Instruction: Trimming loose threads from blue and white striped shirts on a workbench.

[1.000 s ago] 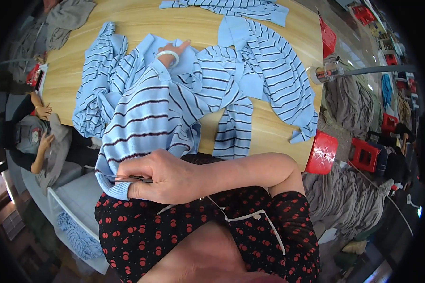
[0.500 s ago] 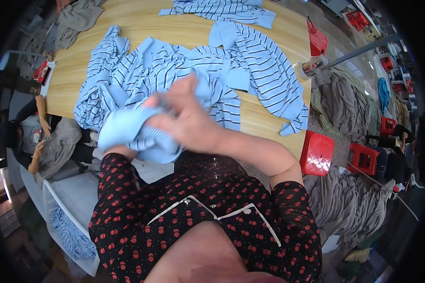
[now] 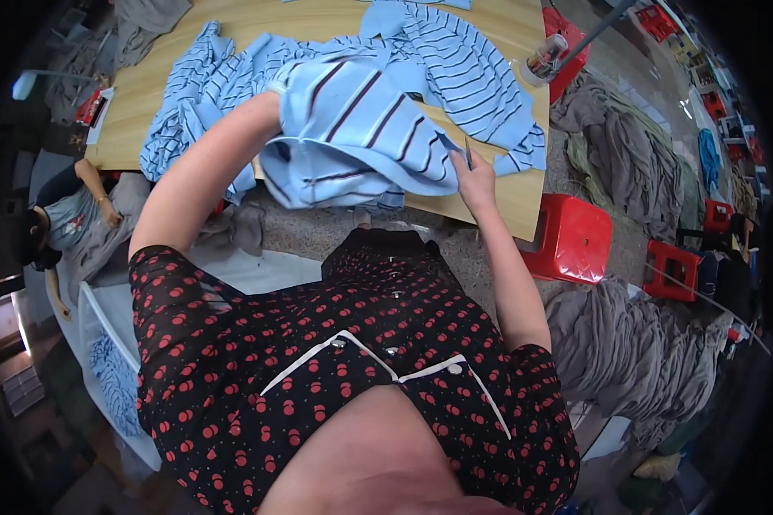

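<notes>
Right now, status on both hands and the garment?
Left hand inside the striped blue garment. Right hand grips its edge. Garment lifted over wooden table.

Black short-sleeved blouse (image 3: 335, 343) dotted with small red cherry prints, white piping tracing the pointed collar, row of small round buttons down the front, bare forearms

Left arm: I reach forward and up, forearm bare, left hand (image 3: 275, 93) buried from sight.
Right hand (image 3: 475, 174): I pinch, fingers closed, arm extended.
</notes>
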`<action>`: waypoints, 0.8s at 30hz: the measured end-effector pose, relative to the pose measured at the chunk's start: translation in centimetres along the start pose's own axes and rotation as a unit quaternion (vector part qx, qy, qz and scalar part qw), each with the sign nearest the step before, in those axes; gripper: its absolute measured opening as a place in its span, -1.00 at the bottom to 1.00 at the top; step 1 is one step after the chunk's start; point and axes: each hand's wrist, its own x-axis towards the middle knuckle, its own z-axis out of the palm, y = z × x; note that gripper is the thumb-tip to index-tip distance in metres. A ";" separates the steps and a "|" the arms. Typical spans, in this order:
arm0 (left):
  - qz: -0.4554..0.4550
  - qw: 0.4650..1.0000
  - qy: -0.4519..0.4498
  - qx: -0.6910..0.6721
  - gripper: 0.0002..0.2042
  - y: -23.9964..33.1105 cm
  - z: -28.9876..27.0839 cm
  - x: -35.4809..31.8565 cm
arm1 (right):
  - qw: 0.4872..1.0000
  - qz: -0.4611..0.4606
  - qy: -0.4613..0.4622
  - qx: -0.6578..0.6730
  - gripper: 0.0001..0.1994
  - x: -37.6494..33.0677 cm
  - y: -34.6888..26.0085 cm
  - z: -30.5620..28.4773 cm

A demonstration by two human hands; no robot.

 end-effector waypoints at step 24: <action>0.227 0.804 0.448 -0.318 -0.80 11.6 -5.4 1.4 | 0.981 -0.027 0.189 -0.021 -0.75 -1.7 3.8 -6.1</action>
